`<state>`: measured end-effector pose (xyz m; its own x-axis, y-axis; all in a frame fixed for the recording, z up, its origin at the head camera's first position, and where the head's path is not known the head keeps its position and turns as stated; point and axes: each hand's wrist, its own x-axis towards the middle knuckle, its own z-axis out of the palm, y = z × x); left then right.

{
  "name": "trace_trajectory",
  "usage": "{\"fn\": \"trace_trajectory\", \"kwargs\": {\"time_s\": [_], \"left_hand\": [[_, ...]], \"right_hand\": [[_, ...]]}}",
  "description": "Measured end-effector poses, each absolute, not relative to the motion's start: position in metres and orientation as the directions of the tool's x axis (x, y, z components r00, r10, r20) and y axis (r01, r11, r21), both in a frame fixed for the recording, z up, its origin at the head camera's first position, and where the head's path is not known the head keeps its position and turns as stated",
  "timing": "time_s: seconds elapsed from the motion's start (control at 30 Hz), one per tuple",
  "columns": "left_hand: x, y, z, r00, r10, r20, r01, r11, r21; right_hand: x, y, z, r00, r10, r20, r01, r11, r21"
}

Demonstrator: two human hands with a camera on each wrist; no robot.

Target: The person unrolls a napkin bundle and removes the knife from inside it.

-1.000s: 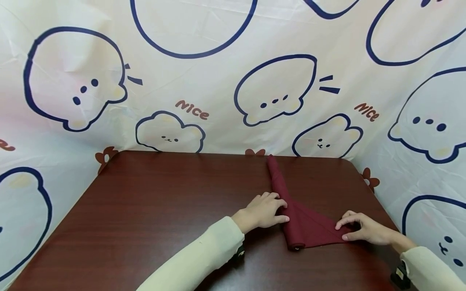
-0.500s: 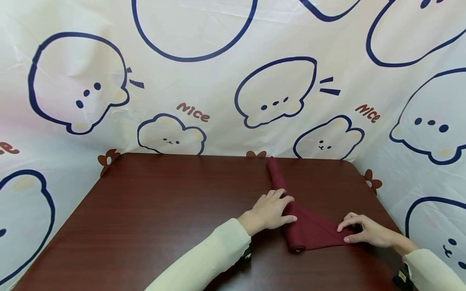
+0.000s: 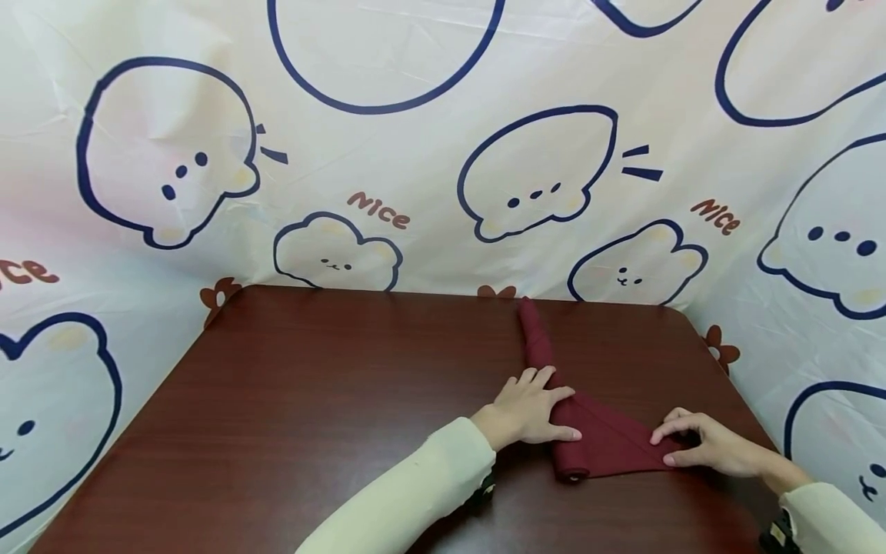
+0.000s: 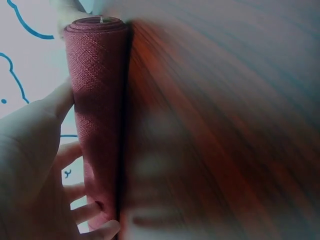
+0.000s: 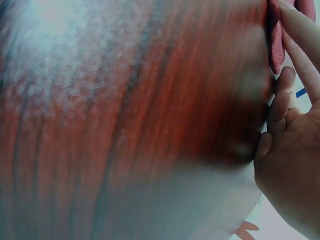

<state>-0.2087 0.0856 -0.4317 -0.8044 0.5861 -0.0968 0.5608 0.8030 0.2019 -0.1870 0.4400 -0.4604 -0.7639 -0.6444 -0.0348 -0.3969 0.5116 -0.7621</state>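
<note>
A dark red cloth [image 3: 612, 442] lies on the table, partly wound into a long tapering roll that points toward the far edge. Its unrolled part forms a triangle to the right. My left hand [image 3: 526, 412] rests on the roll's left side, fingers spread along it. The left wrist view shows the thumb and fingertips touching the rolled cloth [image 4: 97, 75], whose layered end is visible. At the triangle's right corner, my right hand [image 3: 720, 446] pinches the cloth between thumb and index finger. The right wrist view shows only a small piece of cloth [image 5: 276, 50] beside the fingers.
The brown wood-grain table [image 3: 311, 400] extends widely to the left of the roll. A pale curtain [image 3: 415, 154] printed with blue cartoon outlines hangs behind the table and along both sides.
My left hand has moved slightly right and further over the roll. The right hand stays at the cloth's corner. The whole head view has shifted slightly.
</note>
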Motion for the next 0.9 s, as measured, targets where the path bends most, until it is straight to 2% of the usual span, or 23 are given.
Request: {"fn": "trace_trajectory", "kwargs": {"time_s": [0.27,0.7,0.9], "left_hand": [[-0.210,0.077,-0.435,-0.807,0.583,-0.096,0.555,0.804,0.212],[-0.216,0.071,-0.437,-0.785,0.613,-0.085,0.577,0.775,0.259],[-0.217,0.069,-0.439,-0.782,0.618,-0.081,0.585,0.773,0.245]], "right_hand": [[-0.190,0.438,-0.460,-0.754,-0.656,-0.017,-0.429,0.512,-0.745],[-0.186,0.439,-0.458,-0.764,-0.645,-0.032,-0.404,0.516,-0.755],[-0.185,0.439,-0.458,-0.764,-0.645,-0.036,-0.393,0.508,-0.767]]}}
